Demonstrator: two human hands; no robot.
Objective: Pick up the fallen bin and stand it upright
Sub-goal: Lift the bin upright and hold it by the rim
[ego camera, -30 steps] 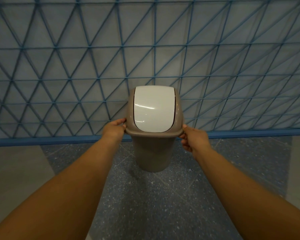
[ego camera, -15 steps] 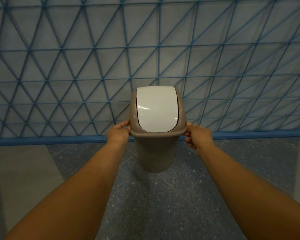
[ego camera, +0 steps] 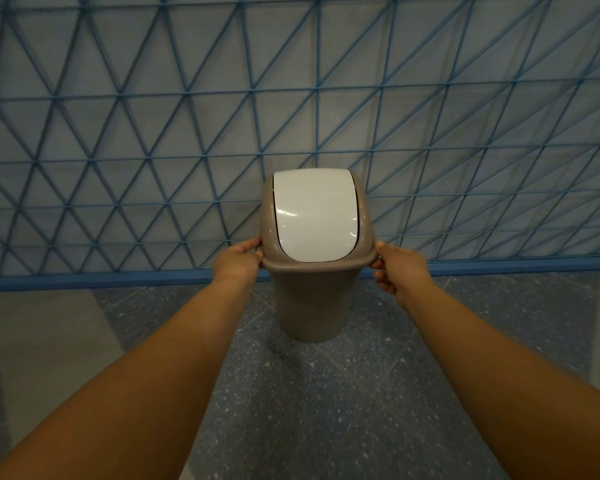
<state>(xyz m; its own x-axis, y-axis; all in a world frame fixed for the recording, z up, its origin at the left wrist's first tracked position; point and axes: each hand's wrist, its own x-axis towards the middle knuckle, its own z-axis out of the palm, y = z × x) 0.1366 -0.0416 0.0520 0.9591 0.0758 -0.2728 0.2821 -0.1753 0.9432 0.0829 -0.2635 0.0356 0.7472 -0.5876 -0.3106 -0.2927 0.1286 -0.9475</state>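
A taupe plastic bin with a white swing lid stands upright on the speckled floor, close to the wall. My left hand grips the left side of its rim, thumb on top. On the right side of the rim my right hand holds it the same way, fingers curled underneath. Both arms reach straight forward from the bottom of the head view.
A grey wall with a blue triangular lattice rises directly behind the bin, ending in a blue baseboard. The floor is dark speckled tile with lighter grey slabs at the left and far right.
The bin and both hands have drifted slightly right in the view; the grip on the rim is unchanged and the bin stays upright.
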